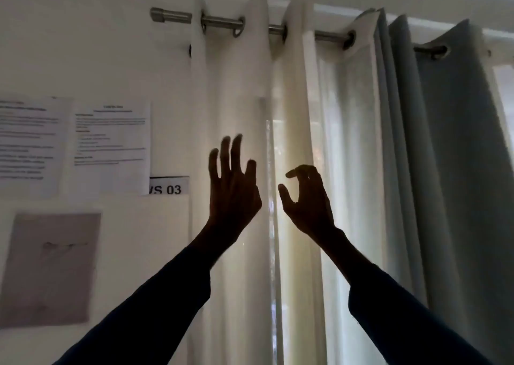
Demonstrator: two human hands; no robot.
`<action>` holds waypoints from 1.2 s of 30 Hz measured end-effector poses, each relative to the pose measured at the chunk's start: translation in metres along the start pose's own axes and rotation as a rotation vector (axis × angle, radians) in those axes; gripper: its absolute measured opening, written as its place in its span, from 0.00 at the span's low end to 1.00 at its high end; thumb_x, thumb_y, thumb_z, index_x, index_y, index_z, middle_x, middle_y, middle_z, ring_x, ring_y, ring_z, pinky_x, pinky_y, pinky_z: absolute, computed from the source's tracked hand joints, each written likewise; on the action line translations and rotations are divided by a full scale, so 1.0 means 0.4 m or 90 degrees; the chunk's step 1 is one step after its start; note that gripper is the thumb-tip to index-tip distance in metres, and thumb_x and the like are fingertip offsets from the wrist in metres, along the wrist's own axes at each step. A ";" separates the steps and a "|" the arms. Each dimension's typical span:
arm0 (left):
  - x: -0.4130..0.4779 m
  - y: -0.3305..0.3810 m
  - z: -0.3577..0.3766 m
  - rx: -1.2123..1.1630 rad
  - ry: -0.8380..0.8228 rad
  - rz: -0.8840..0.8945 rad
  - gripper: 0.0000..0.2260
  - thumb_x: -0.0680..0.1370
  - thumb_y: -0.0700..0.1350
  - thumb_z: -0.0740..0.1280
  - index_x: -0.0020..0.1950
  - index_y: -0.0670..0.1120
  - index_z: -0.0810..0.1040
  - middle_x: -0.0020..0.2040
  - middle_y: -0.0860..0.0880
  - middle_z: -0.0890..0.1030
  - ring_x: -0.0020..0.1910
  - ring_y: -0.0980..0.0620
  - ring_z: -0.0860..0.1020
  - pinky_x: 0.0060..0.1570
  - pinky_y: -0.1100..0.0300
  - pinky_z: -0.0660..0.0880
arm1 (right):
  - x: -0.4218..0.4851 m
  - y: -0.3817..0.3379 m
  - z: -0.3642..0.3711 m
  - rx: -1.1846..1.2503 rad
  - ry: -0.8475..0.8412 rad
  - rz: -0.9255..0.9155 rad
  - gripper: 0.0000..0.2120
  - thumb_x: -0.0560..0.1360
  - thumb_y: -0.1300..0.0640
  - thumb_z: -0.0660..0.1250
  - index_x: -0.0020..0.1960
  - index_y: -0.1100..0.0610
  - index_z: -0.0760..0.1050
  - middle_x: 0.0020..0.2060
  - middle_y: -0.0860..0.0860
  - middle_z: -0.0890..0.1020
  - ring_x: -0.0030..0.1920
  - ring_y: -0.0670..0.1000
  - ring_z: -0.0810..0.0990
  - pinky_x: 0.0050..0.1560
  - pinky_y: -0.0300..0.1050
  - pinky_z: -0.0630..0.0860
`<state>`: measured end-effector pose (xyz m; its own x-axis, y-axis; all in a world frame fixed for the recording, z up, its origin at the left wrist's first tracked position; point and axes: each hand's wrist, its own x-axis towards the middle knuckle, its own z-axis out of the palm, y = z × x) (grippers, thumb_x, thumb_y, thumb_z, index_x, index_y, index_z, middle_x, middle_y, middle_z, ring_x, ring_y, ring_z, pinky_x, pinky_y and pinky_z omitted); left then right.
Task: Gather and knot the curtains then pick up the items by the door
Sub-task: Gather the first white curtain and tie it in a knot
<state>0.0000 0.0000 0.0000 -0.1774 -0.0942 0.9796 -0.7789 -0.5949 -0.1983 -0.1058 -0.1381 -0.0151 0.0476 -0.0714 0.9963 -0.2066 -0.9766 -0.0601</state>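
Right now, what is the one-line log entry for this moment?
white curtain: hanging loose | left hand: open, raised | right hand: half-curled, empty | knot: not yet started

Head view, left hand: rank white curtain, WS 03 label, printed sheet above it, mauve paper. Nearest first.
From the left hand:
1. white curtain, directly behind the hand.
2. WS 03 label, on the wall just to the left.
3. printed sheet, up and left of the label.
4. mauve paper, lower left, farthest.
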 end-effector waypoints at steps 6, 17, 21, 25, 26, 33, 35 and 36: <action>0.148 -0.101 0.062 0.120 0.044 -0.191 0.17 0.71 0.34 0.59 0.56 0.51 0.73 0.81 0.33 0.42 0.79 0.28 0.41 0.72 0.27 0.48 | 0.201 -0.017 0.072 -0.024 0.025 0.041 0.30 0.75 0.36 0.67 0.67 0.56 0.71 0.70 0.57 0.70 0.73 0.58 0.65 0.71 0.59 0.66; 0.294 -0.146 0.213 -0.019 0.041 -0.167 0.20 0.75 0.33 0.64 0.67 0.42 0.72 0.72 0.40 0.70 0.50 0.44 0.82 0.42 0.53 0.80 | 0.431 -0.094 0.150 0.016 -0.044 0.135 0.29 0.76 0.36 0.67 0.58 0.62 0.75 0.55 0.57 0.82 0.56 0.60 0.82 0.48 0.46 0.72; 0.342 -0.123 0.301 -0.138 0.039 -0.140 0.19 0.74 0.29 0.61 0.63 0.41 0.76 0.63 0.42 0.78 0.50 0.40 0.80 0.49 0.50 0.76 | 0.467 0.008 0.181 -0.062 0.017 0.111 0.15 0.82 0.49 0.62 0.56 0.61 0.75 0.54 0.58 0.80 0.56 0.61 0.81 0.50 0.50 0.73; 0.422 -0.058 0.392 -0.286 0.016 -0.173 0.23 0.73 0.31 0.61 0.64 0.47 0.79 0.61 0.47 0.81 0.58 0.46 0.77 0.58 0.57 0.70 | 0.480 0.162 0.149 -0.129 0.112 0.098 0.16 0.83 0.51 0.61 0.55 0.65 0.76 0.51 0.63 0.81 0.54 0.66 0.79 0.55 0.57 0.72; 0.440 -0.028 0.407 -0.319 0.010 -0.153 0.23 0.72 0.30 0.62 0.63 0.48 0.80 0.59 0.48 0.82 0.57 0.47 0.78 0.58 0.59 0.68 | 0.486 0.204 0.137 -0.140 0.127 0.092 0.16 0.82 0.52 0.62 0.52 0.66 0.76 0.48 0.65 0.81 0.51 0.67 0.79 0.54 0.58 0.72; 0.491 0.226 0.413 -0.546 -0.004 0.038 0.19 0.71 0.30 0.65 0.54 0.48 0.86 0.51 0.47 0.86 0.47 0.46 0.81 0.52 0.54 0.78 | 0.469 0.428 -0.013 -0.235 0.224 0.212 0.21 0.76 0.52 0.65 0.49 0.72 0.76 0.46 0.73 0.80 0.51 0.73 0.80 0.52 0.62 0.75; 0.488 0.236 0.407 -0.561 0.002 0.043 0.18 0.73 0.31 0.65 0.56 0.48 0.85 0.52 0.48 0.86 0.47 0.47 0.81 0.52 0.54 0.77 | 0.452 0.446 -0.015 -0.259 0.251 0.169 0.24 0.75 0.48 0.63 0.47 0.73 0.76 0.44 0.73 0.80 0.49 0.73 0.80 0.50 0.63 0.76; 0.483 0.227 0.415 -0.555 0.008 0.045 0.17 0.74 0.32 0.64 0.57 0.48 0.84 0.53 0.48 0.85 0.49 0.46 0.80 0.53 0.54 0.76 | 0.438 0.458 -0.007 -0.278 0.247 0.139 0.27 0.75 0.46 0.59 0.44 0.72 0.76 0.41 0.72 0.80 0.45 0.72 0.81 0.46 0.62 0.77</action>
<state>-0.0051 -0.2050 0.1764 -0.2449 -0.0952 0.9649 -0.9475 0.2343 -0.2174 -0.1381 -0.3288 0.1486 -0.3830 -0.1011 0.9182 -0.5557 -0.7688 -0.3165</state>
